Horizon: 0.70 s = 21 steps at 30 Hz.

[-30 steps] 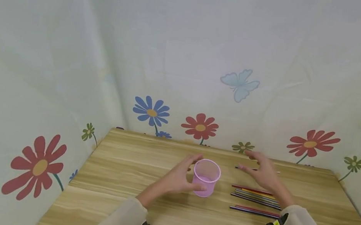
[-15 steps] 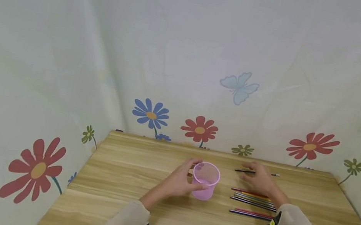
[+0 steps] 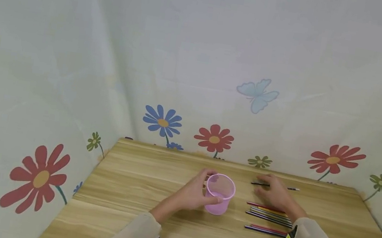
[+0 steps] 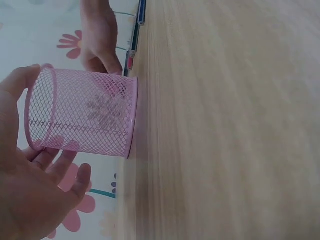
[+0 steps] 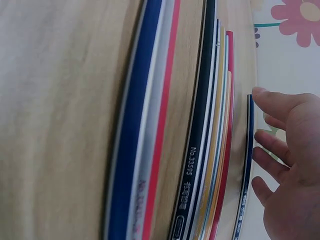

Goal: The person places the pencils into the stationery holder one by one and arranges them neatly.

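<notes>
Probably light, stiff and apt to roll, the far-right pencil (image 5: 244, 170) wants a mid-shaft pinch; the right hand (image 3: 277, 193) is beside it, fingers loosely parted; leftward, the left hand (image 3: 192, 192) grips the pink mesh cup (image 3: 222, 193).

Wood-grain tabletop (image 3: 130, 176), pink mesh cup (image 3: 223, 204), several pencils (image 5: 193, 155)

It's pink mesh on the cup (image 4: 82, 112), streaky tan grain on the desk (image 3: 138, 177)! Toward its right edge, pencils (image 5: 197, 115) flash red, yellow, dark blue; past the far edge, red, blue, green flowers (image 3: 214, 139) dot a pale backdrop (image 3: 204, 55).
</notes>
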Tool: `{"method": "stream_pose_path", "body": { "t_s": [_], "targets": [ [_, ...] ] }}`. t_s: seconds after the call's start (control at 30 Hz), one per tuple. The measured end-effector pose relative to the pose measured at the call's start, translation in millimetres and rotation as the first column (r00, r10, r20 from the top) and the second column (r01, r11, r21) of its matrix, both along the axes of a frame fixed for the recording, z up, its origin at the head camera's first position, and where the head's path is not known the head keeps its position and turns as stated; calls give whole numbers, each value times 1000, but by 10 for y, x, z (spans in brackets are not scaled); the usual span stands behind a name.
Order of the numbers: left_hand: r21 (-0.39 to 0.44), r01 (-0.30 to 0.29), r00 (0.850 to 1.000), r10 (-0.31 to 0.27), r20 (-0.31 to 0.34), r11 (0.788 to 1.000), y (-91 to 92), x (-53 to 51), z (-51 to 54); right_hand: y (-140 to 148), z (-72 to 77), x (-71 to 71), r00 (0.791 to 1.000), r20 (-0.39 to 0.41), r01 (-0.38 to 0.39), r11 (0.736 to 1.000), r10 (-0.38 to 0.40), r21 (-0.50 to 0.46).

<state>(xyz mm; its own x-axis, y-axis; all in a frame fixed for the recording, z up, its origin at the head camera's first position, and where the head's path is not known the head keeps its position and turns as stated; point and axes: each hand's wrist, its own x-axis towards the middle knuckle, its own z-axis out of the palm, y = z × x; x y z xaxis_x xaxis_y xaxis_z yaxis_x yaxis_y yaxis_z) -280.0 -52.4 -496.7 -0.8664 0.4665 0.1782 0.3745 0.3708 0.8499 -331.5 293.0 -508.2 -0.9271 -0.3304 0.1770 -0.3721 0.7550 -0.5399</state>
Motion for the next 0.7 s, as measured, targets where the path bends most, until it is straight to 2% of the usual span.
{"method": "stream_pose_path", "body": {
  "t_s": [0.3, 0.43, 0.57, 0.7],
  "targets": [
    [-33, 35, 999, -36, -8, 999, 16, -30, 1, 3, -47, -75, 1000, -16, 6, 999, -6, 33],
    [-25, 33, 999, -33, -5, 999, 38, -45, 15, -8, -75, -83, 1000, -18, 6, 1000, -5, 1],
    [-9, 50, 999, -50, -7, 999, 41, -71, -9, -44, -95, -70, 1000, 20, 4, 999, -3, -46],
    [-9, 65, 998, -65, -10, 998, 32, -108, -57, -72, -81, -61, 997, 71, 4, 999, -1, -43]
  ]
}}
